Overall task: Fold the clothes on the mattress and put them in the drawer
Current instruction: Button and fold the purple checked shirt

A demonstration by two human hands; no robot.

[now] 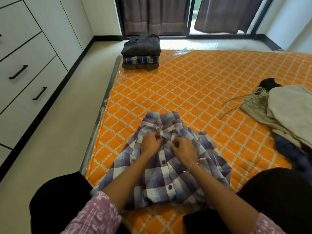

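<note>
Orange quilted mattress (194, 92) with a pale diamond pattern, wrapped in clear plastic, lying on a light floor and filling the centre and right of the frame. Plaid shirt (162, 166), purple, blue and white, spread front-up at lower centre, collar toward the top of the frame, dark buttons visible down the placket. Left hand (150, 144) and right hand (184, 148) both rest on the upper placket just below the collar, fingers curled and pinching the fabric at either side of the opening; the fingertips are partly hidden in the cloth, so whether a button lies between them cannot be told. Right wrist carries a thin pink thread bracelet (195, 165); pink patterned sleeves enter from the bottom edge, with dark-clad knees at either side of the shirt. Folded stack (141, 52) of three garments, grey on top, blue plaid in the middle, brown beneath, sits at the mattress's far left corner, well apart from the shirt. Loose pile of unfolded clothes (283, 115), beige and dark, with trailing drawstrings, lies at the right edge. White drawers (30, 78) with black bar handles stand shut along the left of the frame. Dark curtains (168, 14) hang before a glass door at the top.
</note>
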